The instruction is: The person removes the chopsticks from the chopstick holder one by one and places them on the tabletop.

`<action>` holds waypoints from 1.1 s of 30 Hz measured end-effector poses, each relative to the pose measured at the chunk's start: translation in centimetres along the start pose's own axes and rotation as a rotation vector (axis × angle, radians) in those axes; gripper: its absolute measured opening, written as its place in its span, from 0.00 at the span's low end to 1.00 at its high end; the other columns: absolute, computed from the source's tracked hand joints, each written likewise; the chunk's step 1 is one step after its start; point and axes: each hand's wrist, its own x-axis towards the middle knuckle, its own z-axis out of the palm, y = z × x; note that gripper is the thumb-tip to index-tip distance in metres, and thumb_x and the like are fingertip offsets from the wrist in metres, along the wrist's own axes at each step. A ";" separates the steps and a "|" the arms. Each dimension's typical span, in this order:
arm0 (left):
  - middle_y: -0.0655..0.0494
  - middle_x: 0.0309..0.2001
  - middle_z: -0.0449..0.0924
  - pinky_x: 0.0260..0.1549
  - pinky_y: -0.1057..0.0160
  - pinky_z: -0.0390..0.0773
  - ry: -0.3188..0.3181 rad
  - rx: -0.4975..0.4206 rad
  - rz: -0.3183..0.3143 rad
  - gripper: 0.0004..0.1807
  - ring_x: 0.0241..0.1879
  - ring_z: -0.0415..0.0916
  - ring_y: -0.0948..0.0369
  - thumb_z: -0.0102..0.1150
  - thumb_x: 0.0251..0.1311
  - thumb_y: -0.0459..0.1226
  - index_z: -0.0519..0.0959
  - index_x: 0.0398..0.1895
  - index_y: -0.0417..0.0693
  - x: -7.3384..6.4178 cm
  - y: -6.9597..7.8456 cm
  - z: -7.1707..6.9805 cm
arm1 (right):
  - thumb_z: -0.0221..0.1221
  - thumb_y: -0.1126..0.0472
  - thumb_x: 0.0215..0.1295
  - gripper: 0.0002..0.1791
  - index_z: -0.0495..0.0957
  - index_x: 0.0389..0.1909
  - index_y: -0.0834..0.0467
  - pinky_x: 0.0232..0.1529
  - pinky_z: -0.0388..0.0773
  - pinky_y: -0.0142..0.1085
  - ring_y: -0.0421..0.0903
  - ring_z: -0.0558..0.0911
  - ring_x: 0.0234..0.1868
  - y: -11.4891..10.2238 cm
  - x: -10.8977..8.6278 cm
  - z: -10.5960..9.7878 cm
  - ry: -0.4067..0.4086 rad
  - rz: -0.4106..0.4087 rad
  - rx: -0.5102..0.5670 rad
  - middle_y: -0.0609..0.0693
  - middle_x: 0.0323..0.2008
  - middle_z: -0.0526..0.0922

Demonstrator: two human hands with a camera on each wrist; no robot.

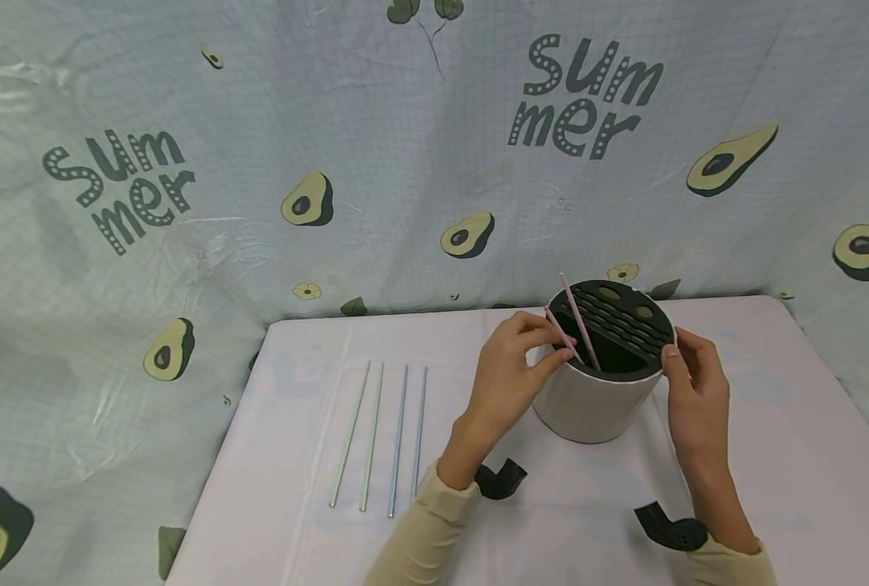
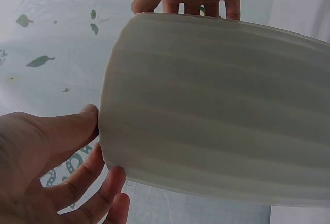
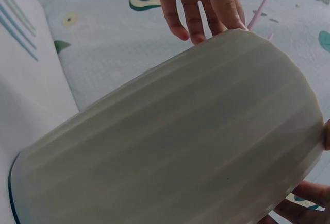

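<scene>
A ribbed white cylindrical holder point(image 1: 588, 403) with a black slotted lid point(image 1: 617, 325) stood tilted on the pale counter point(image 1: 771, 456), toward its back edge. The left hand point(image 1: 511, 366) pinched a thin pink straw point(image 1: 561, 330) at the lid's opening, beside a second pink straw point(image 1: 579, 321) standing inside. The right hand point(image 1: 694, 391) touched the holder's rim, fingers curled against it. Four pale straws point(image 1: 379, 439) lay in a row, well to the left.
</scene>
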 end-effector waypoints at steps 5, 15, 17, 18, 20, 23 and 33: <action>0.59 0.49 0.83 0.53 0.70 0.79 -0.005 0.031 0.006 0.08 0.53 0.79 0.62 0.73 0.62 0.41 0.91 0.41 0.50 0.1 0.2 0.1 | 0.44 0.49 0.84 0.25 0.66 0.76 0.47 0.79 0.65 0.41 0.44 0.68 0.77 0.0 0.0 -0.1 0.002 -0.003 -0.003 0.50 0.74 0.71; 0.57 0.50 0.84 0.51 0.63 0.82 -0.011 -0.120 -0.042 0.07 0.53 0.80 0.62 0.71 0.64 0.40 0.89 0.43 0.49 0.5 0.4 -0.5 | 0.44 0.49 0.85 0.24 0.66 0.76 0.47 0.80 0.64 0.41 0.44 0.68 0.77 0.2 0.0 -0.1 -0.001 -0.014 0.003 0.50 0.75 0.71; 0.57 0.50 0.84 0.50 0.63 0.82 -0.011 -0.170 -0.048 0.07 0.53 0.81 0.61 0.70 0.66 0.39 0.89 0.44 0.48 0.7 0.4 -0.7 | 0.44 0.49 0.85 0.24 0.66 0.76 0.47 0.80 0.64 0.40 0.43 0.68 0.77 0.2 0.1 -0.1 0.000 -0.017 0.006 0.50 0.74 0.71; 0.57 0.50 0.84 0.51 0.64 0.82 -0.011 -0.194 -0.049 0.08 0.53 0.81 0.62 0.69 0.67 0.39 0.89 0.45 0.48 0.8 0.5 -0.8 | 0.44 0.49 0.85 0.24 0.66 0.76 0.47 0.80 0.64 0.40 0.43 0.68 0.77 0.3 0.1 -0.1 0.000 -0.018 0.009 0.50 0.74 0.71; 0.57 0.50 0.85 0.53 0.65 0.81 -0.007 -0.229 -0.043 0.08 0.53 0.82 0.62 0.68 0.68 0.39 0.88 0.46 0.49 1.0 0.6 -1.0 | 0.44 0.49 0.85 0.24 0.66 0.76 0.47 0.79 0.65 0.39 0.43 0.68 0.77 0.3 0.2 -0.1 0.000 -0.020 0.012 0.49 0.74 0.71; 0.57 0.49 0.86 0.55 0.64 0.81 0.002 -0.286 -0.028 0.08 0.53 0.81 0.64 0.67 0.69 0.39 0.88 0.48 0.49 1.3 0.9 -1.3 | 0.44 0.50 0.85 0.24 0.66 0.76 0.47 0.79 0.65 0.39 0.42 0.69 0.76 0.4 0.2 0.0 0.000 -0.024 0.014 0.49 0.74 0.71; 0.48 0.51 0.88 0.55 0.66 0.84 0.000 -0.471 -0.007 0.11 0.54 0.83 0.65 0.63 0.72 0.35 0.86 0.53 0.43 2.6 2.0 -2.1 | 0.44 0.49 0.84 0.24 0.66 0.76 0.47 0.79 0.65 0.40 0.42 0.68 0.77 0.4 0.2 0.0 0.000 -0.019 0.013 0.49 0.74 0.71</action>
